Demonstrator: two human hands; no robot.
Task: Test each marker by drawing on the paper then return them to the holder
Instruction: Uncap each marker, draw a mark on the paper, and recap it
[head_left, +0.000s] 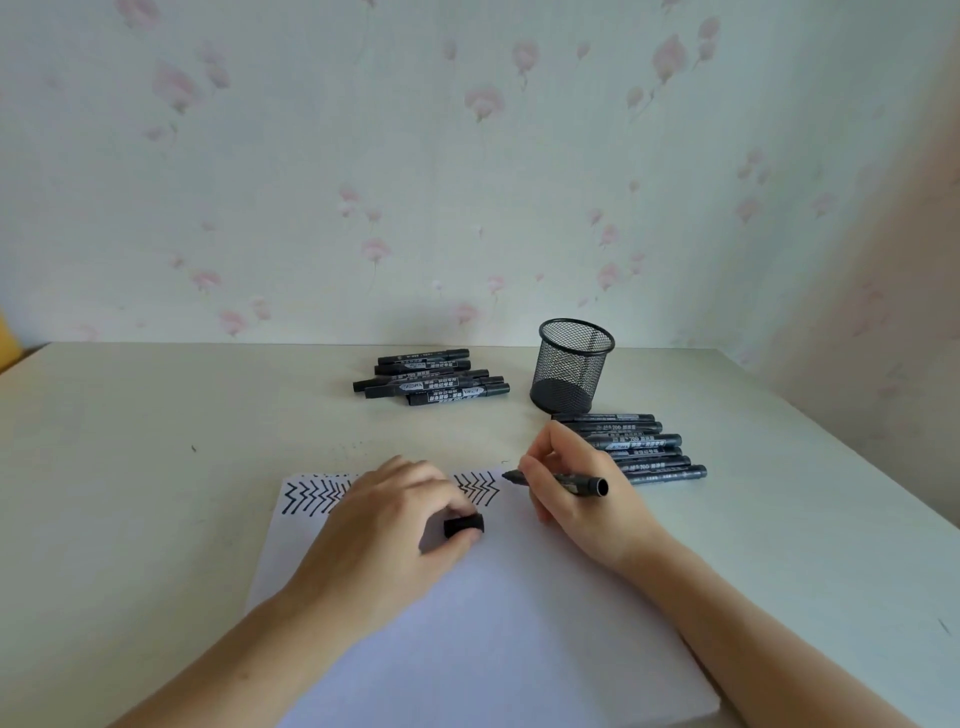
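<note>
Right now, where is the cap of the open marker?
In the head view, the cap is pinched in the left hand, over the paper just below the zigzag lines, left of the right hand holding the marker.

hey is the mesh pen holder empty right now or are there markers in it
Empty. Through the mesh holder only its bare bottom shows; the markers lie in two piles on the table.
</note>
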